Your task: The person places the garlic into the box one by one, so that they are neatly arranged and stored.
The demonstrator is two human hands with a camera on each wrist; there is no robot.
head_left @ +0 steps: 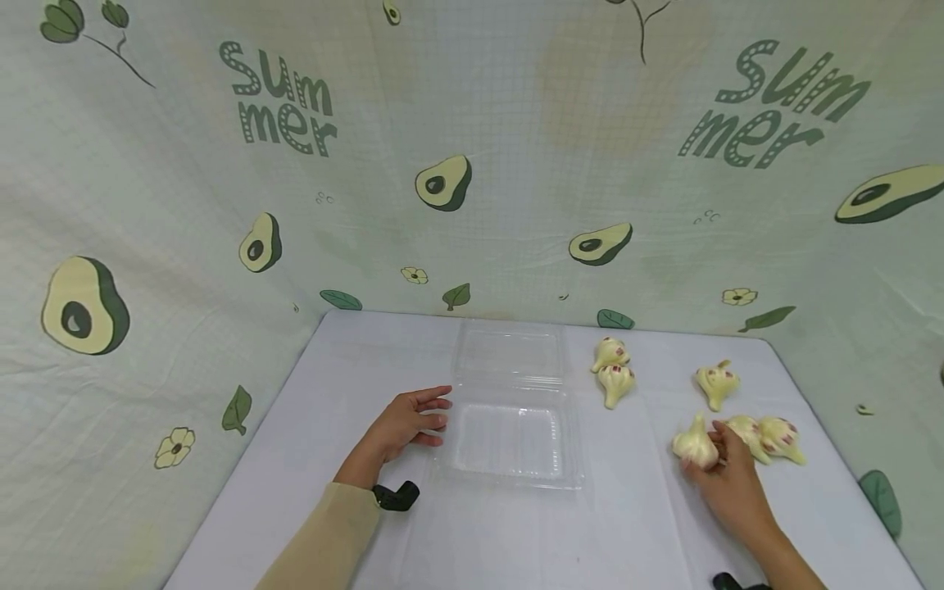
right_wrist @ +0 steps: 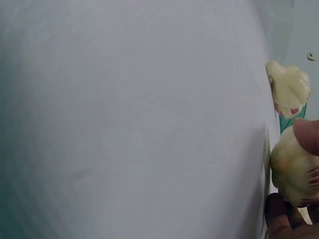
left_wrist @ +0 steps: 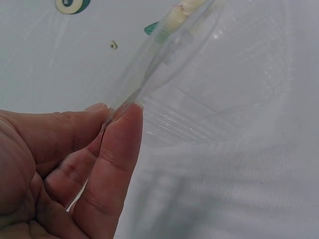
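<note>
A clear plastic clamshell box (head_left: 507, 478) lies unfolded on the table, its lid (head_left: 509, 328) laid back toward the far edge. My left hand (head_left: 413, 422) is at the box's left side; in the left wrist view its thumb and fingers (left_wrist: 122, 144) pinch the thin plastic rim. On the right, my right hand (head_left: 730, 483) grips a garlic bulb (head_left: 695, 444) with its stem pointing up. That same bulb fills the lower right of the right wrist view, between thumb and fingers (right_wrist: 281, 219). Two more bulbs (head_left: 780, 439) sit just beyond the right hand, touching each other.
Another garlic bulb (head_left: 717, 383) lies farther back on the right. A touching pair of bulbs (head_left: 615, 383) rests right of the lid. White cloth covers the table (head_left: 627, 524), and a printed curtain (head_left: 516, 123) hangs along its back and sides.
</note>
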